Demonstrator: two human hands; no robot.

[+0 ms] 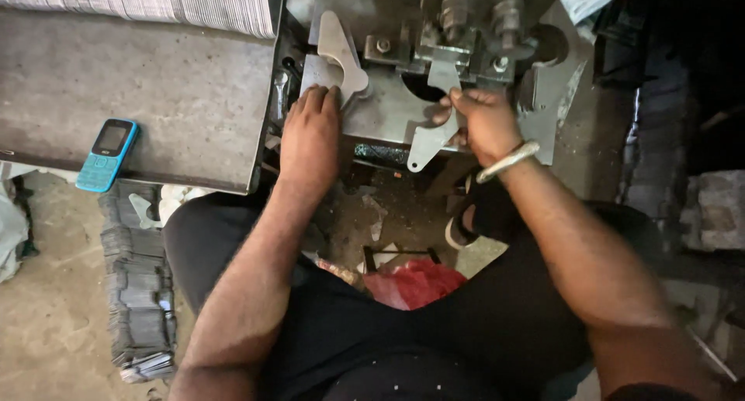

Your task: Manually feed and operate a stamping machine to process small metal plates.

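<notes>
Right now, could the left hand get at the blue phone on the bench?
Probably yes. The left hand rests flat on a metal blank at the press, holding nothing, and the bare bench top lies open between it and the blue phone.

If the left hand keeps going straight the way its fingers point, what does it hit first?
Most likely the curved metal blank lying just beyond the left hand's fingertips on the press bed; depth is hard to judge.
</notes>
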